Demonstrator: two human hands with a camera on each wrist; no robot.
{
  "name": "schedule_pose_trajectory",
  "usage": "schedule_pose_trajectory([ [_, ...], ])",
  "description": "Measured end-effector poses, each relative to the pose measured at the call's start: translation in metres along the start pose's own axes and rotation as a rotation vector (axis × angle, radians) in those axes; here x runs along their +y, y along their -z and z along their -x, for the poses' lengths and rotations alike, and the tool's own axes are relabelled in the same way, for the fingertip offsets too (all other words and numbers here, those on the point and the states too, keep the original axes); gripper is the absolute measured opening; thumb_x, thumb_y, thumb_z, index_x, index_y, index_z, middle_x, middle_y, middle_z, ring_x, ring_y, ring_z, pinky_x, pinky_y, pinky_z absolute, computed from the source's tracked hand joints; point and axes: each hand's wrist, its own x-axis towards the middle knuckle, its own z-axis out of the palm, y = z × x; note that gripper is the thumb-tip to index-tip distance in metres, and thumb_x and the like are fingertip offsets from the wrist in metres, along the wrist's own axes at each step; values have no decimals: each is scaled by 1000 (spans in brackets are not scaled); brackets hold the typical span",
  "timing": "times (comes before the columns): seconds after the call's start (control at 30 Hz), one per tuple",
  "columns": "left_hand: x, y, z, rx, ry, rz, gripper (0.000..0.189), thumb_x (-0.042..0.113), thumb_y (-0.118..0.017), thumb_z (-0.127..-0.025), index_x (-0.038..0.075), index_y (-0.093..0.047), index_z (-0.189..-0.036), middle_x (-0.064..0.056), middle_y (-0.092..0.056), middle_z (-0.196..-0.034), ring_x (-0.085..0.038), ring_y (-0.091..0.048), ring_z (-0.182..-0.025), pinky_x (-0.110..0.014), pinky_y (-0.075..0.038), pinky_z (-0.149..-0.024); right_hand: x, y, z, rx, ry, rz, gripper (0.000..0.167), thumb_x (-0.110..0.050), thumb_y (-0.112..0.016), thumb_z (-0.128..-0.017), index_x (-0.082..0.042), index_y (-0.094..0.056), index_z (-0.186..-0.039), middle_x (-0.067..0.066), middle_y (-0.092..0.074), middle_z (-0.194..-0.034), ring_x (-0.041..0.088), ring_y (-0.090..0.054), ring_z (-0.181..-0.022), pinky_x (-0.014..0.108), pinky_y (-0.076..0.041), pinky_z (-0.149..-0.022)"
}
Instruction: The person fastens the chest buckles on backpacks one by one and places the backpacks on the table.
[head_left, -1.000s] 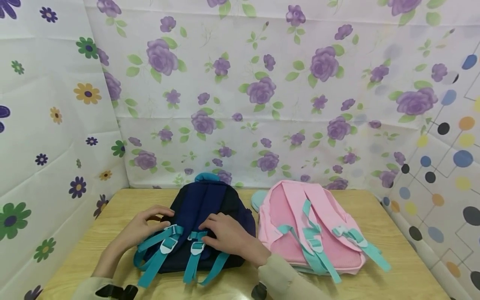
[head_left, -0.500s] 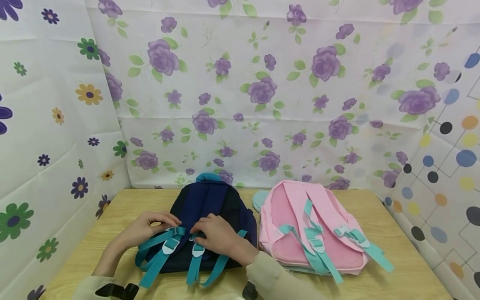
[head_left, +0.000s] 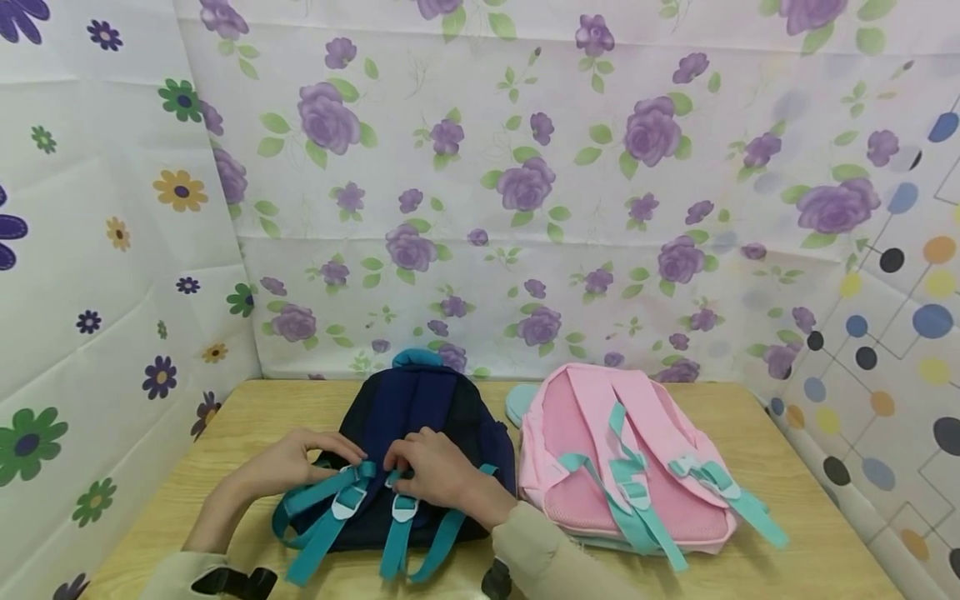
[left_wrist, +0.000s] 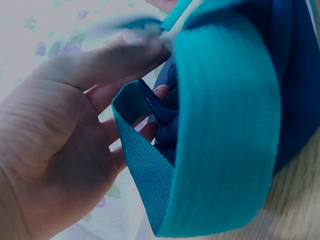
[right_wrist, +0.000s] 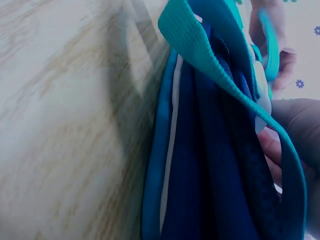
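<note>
A navy backpack (head_left: 423, 417) with a light blue top handle (head_left: 417, 357) lies on the table, its shoulder straps facing up. At its lower left, my left hand (head_left: 281, 467) pinches the teal webbing strap (head_left: 322, 517) by a white buckle (head_left: 347, 502). The left wrist view shows its thumb at a blurred white buckle (left_wrist: 145, 36), above a wide loop of teal webbing (left_wrist: 225, 125). My right hand (head_left: 442, 471) pinches the other strap just above its white buckle (head_left: 404, 507). In the right wrist view, my right fingers (right_wrist: 272, 152) are partly behind teal webbing.
A pink backpack (head_left: 555, 479) with mint straps lies to the right, close beside the navy one. A pale blue round piece (head_left: 519, 402) shows behind it. Flower-patterned cloth (head_left: 420, 292) hangs behind the wooden table (head_left: 795, 533), with more cloth at both sides.
My left hand has moved right with its strap, and my right hand a little left, so they are closer together. The teal strap ends have shifted slightly. The pink backpack stays put.
</note>
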Motion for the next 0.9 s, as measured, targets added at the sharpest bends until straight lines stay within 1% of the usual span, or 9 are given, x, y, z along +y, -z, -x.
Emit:
schedule_pose_trajectory([
  [0.07,0,-1,0,-2,16,-5,24,15,-69,-93,19,-74,-116,-2,-70,-123,-6,-63,-113,-23,-51,-90,2,2,2,-1,14,-20,20,-28,-74,-91,-26,-70,-110,-11,-61,-91,4,-45,-79,17,-38,-73],
  [0.13,2,-2,0,9,32,-25,24,18,-70,-92,22,-74,-115,1,-71,-121,-7,-64,-112,-26,-51,-90,3,4,3,3,22,-40,22,-27,-73,-90,-25,-69,-112,-10,-60,-92,4,-46,-80,16,-39,-73],
  [0.3,9,-8,-3,63,100,-81,18,34,-70,-93,31,-73,-111,9,-71,-114,-9,-64,-107,-39,-50,-91,8,6,9,26,34,-92,26,-23,-71,-90,-21,-69,-115,-8,-58,-93,4,-47,-81,15,-42,-73],
  [0.37,12,-10,-5,85,127,-99,16,38,-68,-94,32,-72,-109,9,-71,-108,-9,-64,-101,-38,-50,-87,10,8,12,40,36,-107,25,-22,-70,-89,-20,-69,-115,-8,-56,-92,4,-46,-79,15,-41,-72],
  [0.43,15,-11,-6,102,147,-108,15,38,-67,-95,30,-71,-106,8,-70,-102,-9,-63,-94,-34,-50,-83,12,10,15,59,36,-119,24,-21,-69,-89,-19,-70,-113,-8,-55,-91,4,-46,-79,15,-41,-71],
  [0.53,18,-12,-9,114,153,-128,12,37,-65,-96,28,-69,-103,7,-67,-93,-10,-60,-84,-28,-49,-75,16,14,19,87,38,-150,22,-21,-69,-89,-19,-71,-111,-8,-54,-92,4,-46,-79,14,-42,-71],
  [0.67,23,-13,-13,109,144,-124,12,35,-64,-97,26,-68,-103,5,-66,-90,-10,-58,-76,-27,-49,-67,21,20,25,123,39,-206,18,-18,-68,-90,-19,-71,-108,-7,-56,-95,3,-50,-82,14,-43,-71],
  [0.77,26,-15,-15,107,149,-102,12,34,-64,-98,25,-68,-104,4,-66,-90,-11,-57,-73,-27,-49,-64,24,27,30,154,38,-240,17,-17,-68,-89,-17,-70,-106,-5,-57,-96,3,-52,-82,14,-44,-72],
  [0.9,27,-15,-15,116,148,-90,9,31,-64,-98,26,-67,-104,3,-66,-90,-11,-56,-71,-27,-49,-63,28,37,36,194,21,-283,21,-16,-69,-89,-15,-70,-110,-3,-58,-97,6,-53,-82,16,-46,-72],
])
